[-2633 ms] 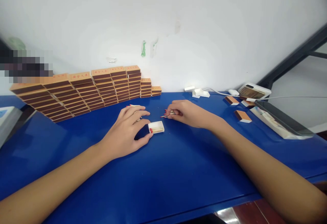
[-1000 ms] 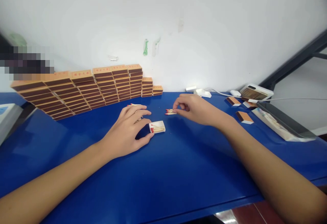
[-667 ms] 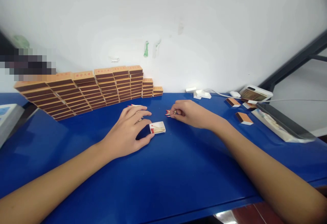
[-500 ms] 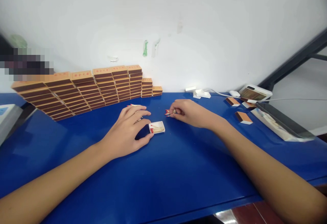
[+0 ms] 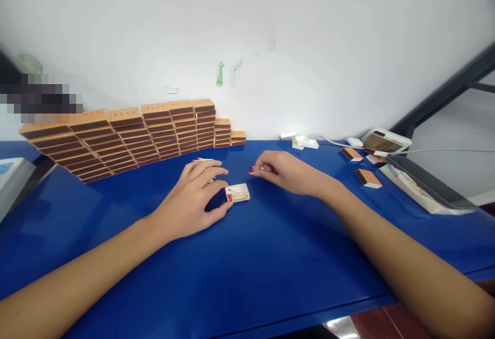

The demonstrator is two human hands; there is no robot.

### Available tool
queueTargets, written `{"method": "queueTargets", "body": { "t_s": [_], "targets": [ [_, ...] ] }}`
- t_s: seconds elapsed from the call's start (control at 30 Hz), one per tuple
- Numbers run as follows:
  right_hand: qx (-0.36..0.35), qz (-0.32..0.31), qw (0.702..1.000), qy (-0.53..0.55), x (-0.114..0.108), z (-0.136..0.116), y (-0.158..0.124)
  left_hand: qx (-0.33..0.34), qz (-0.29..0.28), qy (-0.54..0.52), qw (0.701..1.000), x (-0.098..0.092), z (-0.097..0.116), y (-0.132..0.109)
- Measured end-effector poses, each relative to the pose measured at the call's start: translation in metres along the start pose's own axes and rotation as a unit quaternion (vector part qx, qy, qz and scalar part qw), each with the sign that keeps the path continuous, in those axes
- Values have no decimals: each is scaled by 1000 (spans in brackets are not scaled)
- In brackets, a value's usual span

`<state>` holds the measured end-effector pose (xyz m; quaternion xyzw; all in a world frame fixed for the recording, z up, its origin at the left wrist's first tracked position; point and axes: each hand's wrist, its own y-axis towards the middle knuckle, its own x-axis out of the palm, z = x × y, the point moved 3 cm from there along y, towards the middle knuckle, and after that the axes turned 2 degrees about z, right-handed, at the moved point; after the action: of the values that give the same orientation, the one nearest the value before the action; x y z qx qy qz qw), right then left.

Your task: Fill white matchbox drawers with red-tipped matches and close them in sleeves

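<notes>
A small white matchbox tray (image 5: 243, 188) lies on the blue table, with several red-headed matches (image 5: 240, 197) in it. The thumb and index finger of my left hand (image 5: 189, 194) grip its left end, while the other fingers stretch out above. Behind those fingers lie more matches (image 5: 204, 160), partly hidden. To the right of the tray, my right hand (image 5: 278, 167) is closed in a pinch on a small bunch of matches (image 5: 251, 170). Their red heads stick out to the left of the fingertips; the rest is hidden by the hand.
Stacked matchboxes (image 5: 154, 131) form a long row along the wall at left. White trays (image 5: 301, 141) sit at the back, near a cable. At right are loose matchbox pieces (image 5: 369, 178), a phone (image 5: 381, 140) and a dark-topped case (image 5: 429, 181). A white box (image 5: 11, 179) stands far left.
The match heads at my right fingertips have shifted slightly, and the fingers have closed a little further over them. My left hand and the tray look unmoved.
</notes>
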<state>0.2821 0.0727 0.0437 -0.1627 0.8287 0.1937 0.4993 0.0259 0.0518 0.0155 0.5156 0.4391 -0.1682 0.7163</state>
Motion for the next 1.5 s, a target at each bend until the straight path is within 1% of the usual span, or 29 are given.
{"method": "queueTargets", "body": {
  "t_s": [0.1, 0.17, 0.23, 0.27, 0.33, 0.43, 0.53, 0.6, 0.67, 0.8, 0.9, 1.03, 1.27, 1.4, 1.5],
  "targets": [
    [-21, 27, 999, 20, 4, -24, -5, 1, 4, 0, 1000, 0, 0, 0],
    [-34, 20, 999, 12, 13, -39, -8, -1, 4, 0, 1000, 0, 0, 1],
    [-40, 3, 999, -4, 20, -47, -9, -2, 2, 1, 1000, 0, 0, 0],
    [-42, 1, 999, -8, 21, -47, -9, -3, 2, 2, 1000, 0, 0, 0],
    [-42, 25, 999, -10, 16, -41, -8, -5, 2, 1, 1000, 0, 0, 0],
    [-31, 77, 996, -20, -2, -22, -6, -5, 2, -2, 1000, 0, -1, -1],
    [-21, 71, 997, -31, -15, -5, -4, -1, 1, -2, 1000, 1, -1, -1],
    [-27, 57, 998, -18, -16, -2, -4, -1, 1, -1, 1000, 0, -1, -1],
    [-45, 42, 998, 6, -12, -6, -4, 0, 3, 1, 1000, 0, -1, -1],
    [-80, 0, 996, 34, 6, -21, -4, 3, 4, 2, 1000, 0, 0, 0],
    [-86, -9, 995, 42, 15, -29, -4, 2, 3, 1, 1000, 0, 1, 1],
    [-90, 1, 995, 52, 15, -33, -5, 1, 0, 1, 1000, 1, 0, 1],
    [-72, -37, 996, 31, 16, -37, -8, -5, 0, -4, 1000, 0, 1, 0],
    [-73, -28, 996, 43, 13, -34, -8, -3, 2, -5, 1000, -1, 1, 1],
    [-71, -45, 995, 52, 12, -30, -7, 2, 2, 0, 1000, 0, 0, 1]
  ]
}}
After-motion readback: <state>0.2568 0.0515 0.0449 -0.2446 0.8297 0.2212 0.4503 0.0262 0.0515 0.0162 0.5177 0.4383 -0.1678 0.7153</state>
